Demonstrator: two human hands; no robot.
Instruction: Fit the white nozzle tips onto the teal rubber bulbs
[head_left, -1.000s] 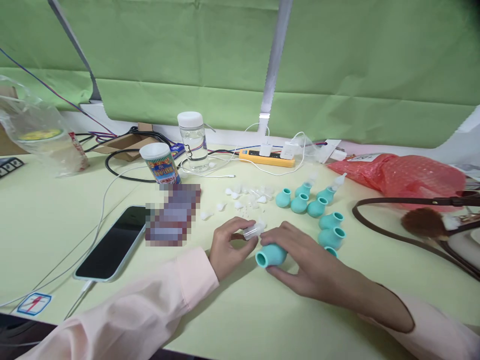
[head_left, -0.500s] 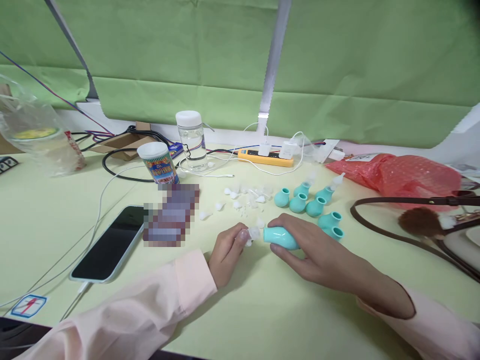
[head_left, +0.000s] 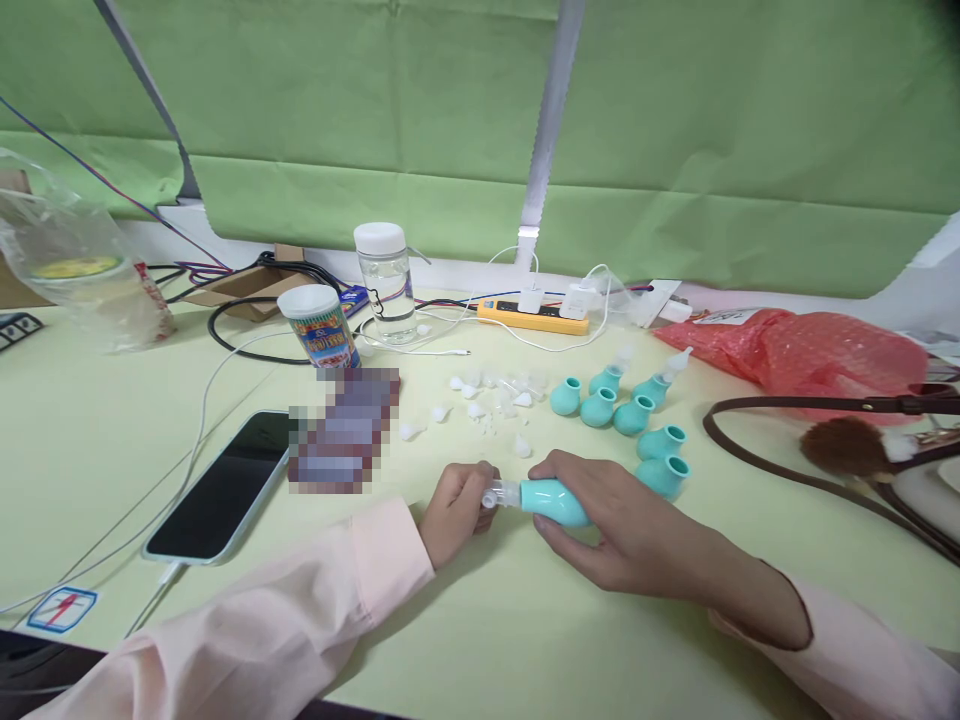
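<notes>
**Clear tip met teal bulb at mid-table**

Your right hand (head_left: 630,525) was closed around a teal bulb (head_left: 553,500) lying on its side just above the table (head_left: 487,620), neck pointing left. Your left hand (head_left: 456,508) had its fingers pinched shut on a clear tip (head_left: 501,493), which was seated at, or partly inside, the bulb's neck; how deep it sat could not be told. Both sat in front of you, near the table's middle.

To do the join well, you would have wanted the tip in line with the neck, pushed straight rather than at an angle, with the right hand gripping the bulb by its body without squashing the opening.

Just beyond your hands lay loose white tips (head_left: 487,395), one close to your right thumb. More teal bulbs (head_left: 622,410) stood near your right knuckles, two already fitted with tips; a careless sweep could have knocked them over. A phone (head_left: 225,487) with its cable lay well to the left, a cup (head_left: 321,327) and a bottle (head_left: 385,282) stood farther back, and a red bag (head_left: 810,352) and a brown strap (head_left: 795,470) lay to the right. Nothing stood between your hands.
</notes>
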